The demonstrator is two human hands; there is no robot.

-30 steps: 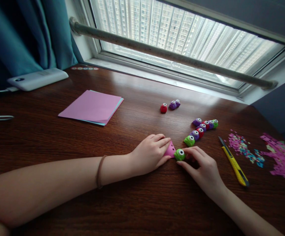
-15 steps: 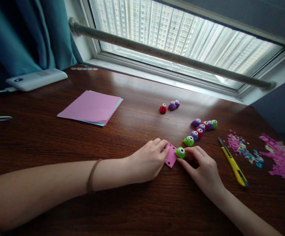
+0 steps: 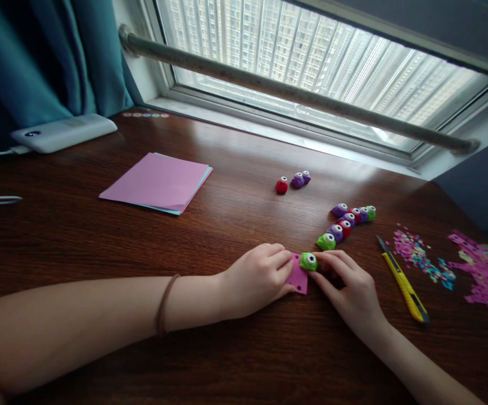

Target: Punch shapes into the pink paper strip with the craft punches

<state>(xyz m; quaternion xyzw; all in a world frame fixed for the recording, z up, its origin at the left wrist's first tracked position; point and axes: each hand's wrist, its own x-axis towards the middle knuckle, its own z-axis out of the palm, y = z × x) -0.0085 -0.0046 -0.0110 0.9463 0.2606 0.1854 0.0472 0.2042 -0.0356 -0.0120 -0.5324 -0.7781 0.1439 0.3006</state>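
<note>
Left hand [image 3: 261, 277] pinching pink paper [image 3: 298, 279] on surface [image 3: 244, 349], right hand [image 3: 349, 287] clamped on green punch [image 3: 308, 261] at paper's edge

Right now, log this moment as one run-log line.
left hand: holds pink paper scrap | right hand: grips green punch on scrap's edge | star holes visible | yellow utility knife: idle on desk

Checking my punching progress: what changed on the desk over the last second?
The left hand turned and slid the small pink paper under the green punch, so more paper now shows, with star holes. The right hand kept hold of the punch. The row of punches, yellow knife and paper stack stayed put.
</note>
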